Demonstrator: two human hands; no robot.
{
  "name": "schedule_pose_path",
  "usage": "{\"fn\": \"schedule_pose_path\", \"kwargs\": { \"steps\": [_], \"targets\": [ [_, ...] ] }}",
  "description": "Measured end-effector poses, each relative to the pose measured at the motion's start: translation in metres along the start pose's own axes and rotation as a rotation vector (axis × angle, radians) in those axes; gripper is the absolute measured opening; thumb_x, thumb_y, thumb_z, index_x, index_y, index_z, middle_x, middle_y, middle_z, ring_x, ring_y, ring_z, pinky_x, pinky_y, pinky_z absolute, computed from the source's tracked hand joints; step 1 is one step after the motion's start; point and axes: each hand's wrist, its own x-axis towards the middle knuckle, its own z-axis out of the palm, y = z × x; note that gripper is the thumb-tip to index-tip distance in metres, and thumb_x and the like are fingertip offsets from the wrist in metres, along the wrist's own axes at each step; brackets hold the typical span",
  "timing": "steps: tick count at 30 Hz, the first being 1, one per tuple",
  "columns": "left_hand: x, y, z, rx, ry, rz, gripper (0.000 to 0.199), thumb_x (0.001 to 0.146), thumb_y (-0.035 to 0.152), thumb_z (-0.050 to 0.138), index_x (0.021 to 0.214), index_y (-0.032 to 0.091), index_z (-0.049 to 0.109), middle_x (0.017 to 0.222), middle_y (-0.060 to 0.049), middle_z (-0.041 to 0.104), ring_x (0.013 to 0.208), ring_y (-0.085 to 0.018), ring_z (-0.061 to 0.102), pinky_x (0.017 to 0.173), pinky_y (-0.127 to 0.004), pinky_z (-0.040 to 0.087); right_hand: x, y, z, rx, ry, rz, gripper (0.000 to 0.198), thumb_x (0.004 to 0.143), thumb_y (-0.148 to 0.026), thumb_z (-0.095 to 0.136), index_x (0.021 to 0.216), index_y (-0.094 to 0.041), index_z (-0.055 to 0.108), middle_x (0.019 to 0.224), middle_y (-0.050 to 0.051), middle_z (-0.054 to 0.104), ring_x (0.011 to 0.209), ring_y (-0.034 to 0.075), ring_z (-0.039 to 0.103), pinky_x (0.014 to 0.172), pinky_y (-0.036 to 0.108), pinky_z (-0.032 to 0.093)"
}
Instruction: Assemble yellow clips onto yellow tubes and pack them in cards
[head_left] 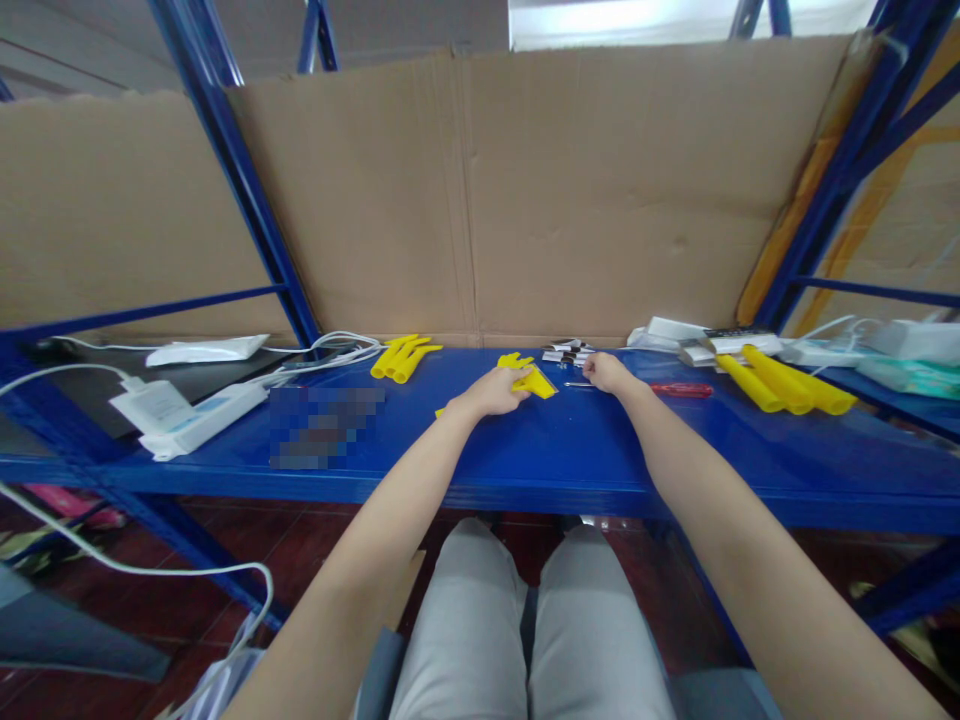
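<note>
My left hand (495,391) is closed around a yellow plastic part (541,382) just above the blue table. Other yellow pieces (514,360) show just behind that hand. Beside a group of small black-and-white pieces (568,353), my right hand (606,372) has its fingers pressed together. What those fingers hold, if anything, is too small to make out. A screwdriver with a red handle (679,391) lies flat by my right wrist, its thin shaft (576,385) pointing left past the fingers.
Yellow tubular parts (405,360) lie at the back left, and larger yellow tubes (784,385) at the right. A power strip (206,415) with white cables and a blurred dark patch (322,425) are on the left. Cardboard (585,200) walls the back between blue posts.
</note>
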Motion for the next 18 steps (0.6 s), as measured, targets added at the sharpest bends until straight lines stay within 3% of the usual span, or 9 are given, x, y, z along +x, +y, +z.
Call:
{"fn": "schedule_pose_path", "kwargs": {
  "steps": [8,15,18],
  "targets": [
    [-0.002,0.003,-0.003,0.006,-0.006,-0.019,0.051,0.085,0.027,0.058,0.135,0.016,0.055,0.132,-0.011,0.060,0.118,-0.026,0.059,0.103,-0.035,0.041,0.005,0.002,0.005,-0.001,-0.032,0.008,0.017,0.077,-0.008,0.057,0.075,-0.015,0.072,0.077,0.012,0.072,0.083,0.022,0.067,0.078,0.024,0.047],
    [-0.002,0.003,-0.002,-0.005,-0.001,-0.013,0.051,0.085,0.025,0.058,0.135,0.012,0.055,0.132,-0.011,0.060,0.118,-0.025,0.059,0.104,-0.033,0.041,-0.004,-0.003,-0.003,0.082,0.063,0.048,0.028,0.081,-0.006,0.050,0.104,-0.008,0.064,0.097,0.017,0.071,0.089,0.023,0.066,0.076,0.026,0.046],
    [-0.001,0.001,-0.003,-0.030,0.016,-0.008,0.052,0.085,0.025,0.057,0.135,0.012,0.054,0.131,-0.012,0.061,0.117,-0.025,0.059,0.105,-0.033,0.040,-0.007,-0.009,-0.008,0.220,0.122,0.044,0.024,0.081,-0.007,0.050,0.100,-0.012,0.063,0.096,0.013,0.071,0.085,0.020,0.065,0.074,0.024,0.046]
  ]
}}
